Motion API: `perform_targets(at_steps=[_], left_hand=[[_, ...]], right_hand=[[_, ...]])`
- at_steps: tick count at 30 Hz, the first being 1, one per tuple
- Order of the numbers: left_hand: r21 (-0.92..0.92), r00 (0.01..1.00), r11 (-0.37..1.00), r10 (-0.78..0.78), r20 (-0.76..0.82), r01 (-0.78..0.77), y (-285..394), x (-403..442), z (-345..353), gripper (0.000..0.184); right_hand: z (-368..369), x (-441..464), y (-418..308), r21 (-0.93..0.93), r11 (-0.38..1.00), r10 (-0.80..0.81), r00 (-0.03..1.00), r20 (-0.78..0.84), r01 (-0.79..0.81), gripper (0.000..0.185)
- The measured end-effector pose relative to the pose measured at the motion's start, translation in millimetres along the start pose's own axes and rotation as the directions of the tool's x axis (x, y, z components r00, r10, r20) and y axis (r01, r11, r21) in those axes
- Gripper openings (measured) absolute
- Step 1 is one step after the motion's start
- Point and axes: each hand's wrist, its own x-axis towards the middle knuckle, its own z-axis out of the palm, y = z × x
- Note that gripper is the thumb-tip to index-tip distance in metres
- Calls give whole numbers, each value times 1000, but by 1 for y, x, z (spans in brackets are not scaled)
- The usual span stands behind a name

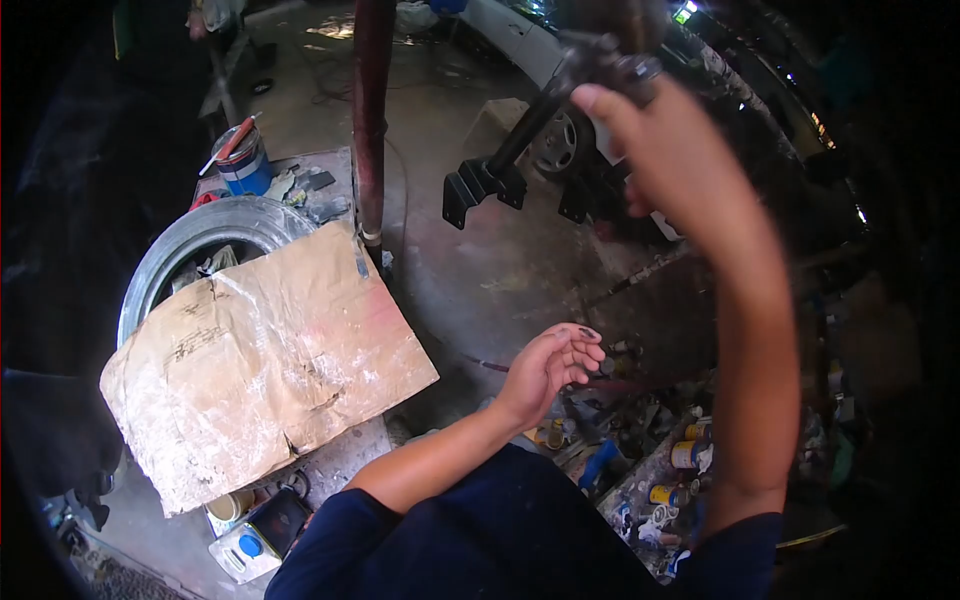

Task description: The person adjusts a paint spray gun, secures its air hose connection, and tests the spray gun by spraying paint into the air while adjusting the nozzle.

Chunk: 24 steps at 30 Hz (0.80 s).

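My right hand (670, 150) is raised at the upper right, its fingers wrapped around a dark metal tool (610, 72) that looks like a spray gun with a cup above. Much of the tool's handle is hidden by the hand. Left of it, a black metal bar with bracket ends (480, 188) hangs at a slant; whether it touches the tool I cannot tell. Low in front of my body, my left hand (555, 368) is loosely curled with its fingers partly apart, holding nothing. There are dark smudges on its fingertips.
A creased cardboard sheet (270, 360) lies over a tyre-like ring (225, 225) at left. Behind stands a blue can (243, 165); a reddish post (370, 120) rises beside it. Several paint cans (685, 455) and clutter lie lower right. A light-coloured car (515, 40) stands behind.
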Motion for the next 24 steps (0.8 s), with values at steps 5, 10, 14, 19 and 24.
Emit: perform_targets(at_steps=[5,10,14,19,24], left_hand=[[4,999,1000,-8,41,8,1,-7,-2,37],[27,999,999,-32,35,31,8,-22,-10,36],[44,999,998,-41,-27,42,13,-37,-24,35],[70,992,996,-55,-112,63,17,-54,-41,31],[384,945,875,-208,-254,295,15,-75,-68,28]], right_hand=[[-16,-9,-34,-120,993,-14,997,-70,6,55],[23,1,-12,-84,996,41,996,75,-35,50],[86,7,22,-69,998,4,990,139,6,52],[121,-8,14,-85,995,76,968,238,-57,50],[165,-49,16,-169,985,-2,980,201,36,37]])
